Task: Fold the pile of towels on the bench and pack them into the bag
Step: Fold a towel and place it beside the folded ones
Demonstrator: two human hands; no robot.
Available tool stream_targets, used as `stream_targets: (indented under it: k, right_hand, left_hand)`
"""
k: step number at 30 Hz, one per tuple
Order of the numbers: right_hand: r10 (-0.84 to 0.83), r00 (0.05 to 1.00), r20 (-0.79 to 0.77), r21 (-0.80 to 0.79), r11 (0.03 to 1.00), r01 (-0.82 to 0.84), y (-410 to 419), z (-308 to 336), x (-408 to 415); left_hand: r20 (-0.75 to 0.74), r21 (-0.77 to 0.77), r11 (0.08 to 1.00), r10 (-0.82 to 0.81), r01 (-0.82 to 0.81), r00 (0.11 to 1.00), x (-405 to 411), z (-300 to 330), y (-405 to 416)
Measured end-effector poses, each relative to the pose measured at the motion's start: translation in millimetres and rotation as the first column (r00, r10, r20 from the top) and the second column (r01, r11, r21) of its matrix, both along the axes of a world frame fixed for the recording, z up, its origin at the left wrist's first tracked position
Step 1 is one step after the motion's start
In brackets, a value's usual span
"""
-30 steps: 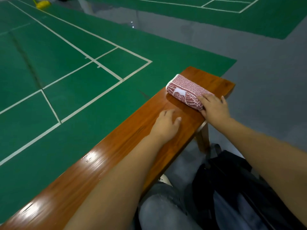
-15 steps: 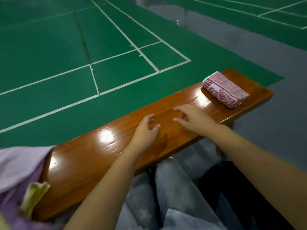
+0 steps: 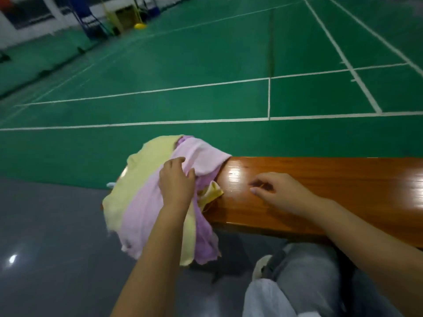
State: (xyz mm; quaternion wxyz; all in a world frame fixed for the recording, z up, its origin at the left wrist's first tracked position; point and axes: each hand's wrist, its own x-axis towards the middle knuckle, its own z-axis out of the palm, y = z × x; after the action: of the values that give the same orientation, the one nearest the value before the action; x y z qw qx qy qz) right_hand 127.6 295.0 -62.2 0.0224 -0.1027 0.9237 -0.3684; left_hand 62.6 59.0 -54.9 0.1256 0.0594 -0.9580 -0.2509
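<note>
Towels (image 3: pixel 146 202) lie in a soft heap on the left end of the brown wooden table (image 3: pixel 332 193). Some are yellow, some pink and some purple. Part of the heap hangs down over the end and the near edge of the table. A small yellow corner (image 3: pixel 211 193) sticks out on the right side of the heap, lying on the shiny wood.

The left hand (image 3: pixel 176 184) rests on top of the heap. Its fingers (image 3: pixel 174 161) are bent and its thumb presses into the pink cloth, so it holds the towels.

The right hand (image 3: pixel 278 193) is just above the bare wood, near the heap but not touching it. Its fingers are loosely bent and hold nothing.

Behind the table is a green court floor (image 3: pixel 206 65) with white lines. Grey trousers (image 3: pixel 304 277) show at the bottom.
</note>
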Motion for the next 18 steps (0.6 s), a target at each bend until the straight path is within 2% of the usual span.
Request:
stream_targets:
  k: [2, 4, 7, 9, 11, 13, 15, 18]
  right_hand:
    - [0.029, 1.000, -0.001, -0.019, 0.999, -0.029, -23, -3, -12]
    - [0.053, 0.999, -0.011, -0.051, 0.997, -0.054, -40, -6, -20]
    - [0.054, 0.999, -0.008, -0.081, 0.995, -0.055, -58, -10, -29]
    - [0.036, 0.999, -0.009, -0.079, 0.996, -0.037, -64, -11, -33]
    - [0.011, 0.999, -0.042, -0.108, 0.994, -0.015, -67, -12, -35]
    - [-0.003, 0.996, -0.089, -0.116, 0.993, -0.007, -68, -10, -36]
    - [0.006, 0.991, -0.136, -0.091, 0.996, -0.019, -66, -8, -38]
    - [0.037, 0.981, -0.188, -0.068, 0.996, -0.051, -63, -9, -43]
  left_hand:
    - [0.104, -0.108, 0.991, 0.094, -0.083, 0.990, -5, -11, -37]
    - [0.185, -0.181, 0.981, 0.097, -0.063, 0.978, -5, -21, -58]
    - [0.081, -0.140, 0.989, 0.055, -0.043, 0.995, -5, -28, -69]
    - [0.028, -0.054, 0.999, 0.008, -0.007, 1.000, -5, -25, -69]
    - [0.000, 0.150, 0.986, -0.071, 0.070, 0.997, 1, -14, -66]
    - [-0.054, 0.305, 0.934, -0.178, 0.186, 0.983, 13, 4, -55]
    - [-0.123, 0.361, 0.881, -0.281, 0.307, 0.952, 24, 21, -39]
    - [-0.185, 0.423, 0.810, -0.362, 0.406, 0.914, 36, 41, -12]
